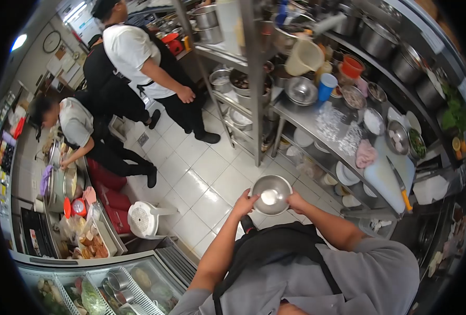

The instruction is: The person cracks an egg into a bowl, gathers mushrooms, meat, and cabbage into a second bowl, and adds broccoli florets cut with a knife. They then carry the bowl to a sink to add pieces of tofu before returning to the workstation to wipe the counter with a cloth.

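Note:
A metal mixing bowl (261,188) is held in front of my apron, over the tiled floor. Something white, too small to name, lies in its bottom. My left hand (244,202) grips the rim on the left, thumb over the edge. On the opposite side my right hand (296,201) is closed on the rim, its fingers partly hidden behind the bowl. The steel worktable to my right carries a white cutting board (382,181) and a knife with a yellow handle (405,198). Neither hand touches these.
Three people (133,52) in aprons stand at the left and back. A white plastic stool (145,219) stands on the floor. An ingredient-filled chiller (86,268) is at lower left. A steel shelf post (254,79) rises ahead beside the worktable (296,113).

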The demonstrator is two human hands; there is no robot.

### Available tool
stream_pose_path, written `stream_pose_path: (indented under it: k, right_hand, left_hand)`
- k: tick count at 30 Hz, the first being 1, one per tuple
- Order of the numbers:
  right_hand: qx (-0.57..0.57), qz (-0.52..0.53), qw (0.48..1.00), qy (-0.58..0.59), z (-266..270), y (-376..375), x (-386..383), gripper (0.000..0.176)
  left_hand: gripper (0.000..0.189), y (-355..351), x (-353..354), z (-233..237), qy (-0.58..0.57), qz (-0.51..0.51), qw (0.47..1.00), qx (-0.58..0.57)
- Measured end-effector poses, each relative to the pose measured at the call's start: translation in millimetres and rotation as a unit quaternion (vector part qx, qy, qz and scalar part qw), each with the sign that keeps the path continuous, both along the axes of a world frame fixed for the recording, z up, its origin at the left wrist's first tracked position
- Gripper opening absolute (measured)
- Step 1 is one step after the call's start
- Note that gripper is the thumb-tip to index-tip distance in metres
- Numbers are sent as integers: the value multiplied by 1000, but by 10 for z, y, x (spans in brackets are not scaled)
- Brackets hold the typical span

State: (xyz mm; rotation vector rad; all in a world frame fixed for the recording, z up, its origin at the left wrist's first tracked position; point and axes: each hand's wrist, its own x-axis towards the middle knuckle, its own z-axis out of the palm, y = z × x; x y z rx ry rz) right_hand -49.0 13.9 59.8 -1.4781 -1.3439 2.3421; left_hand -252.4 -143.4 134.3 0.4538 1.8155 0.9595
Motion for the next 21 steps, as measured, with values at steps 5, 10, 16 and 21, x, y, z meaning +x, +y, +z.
stream_pose_path:
  k: [5, 10, 16, 21]
  right_hand:
    - [236, 306, 922, 18, 846, -269, -1387, 67]
    - [456, 396, 796, 35, 1174, -43, -2017, 56]
    - [629, 289, 716, 86, 1800, 683, -2709, 31]
    - [694, 104, 710, 61, 2470, 1467, -3489, 25]
  left_hand:
    - [51, -710, -1114, -59, 271, 31, 961, -42]
    - [42, -1422, -1851, 522, 552, 49, 831, -57]
    - [44, -3183, -2869, -1682, 213, 419, 864, -178]
    - [43, -2696, -2807, -847, -52, 610, 785, -97]
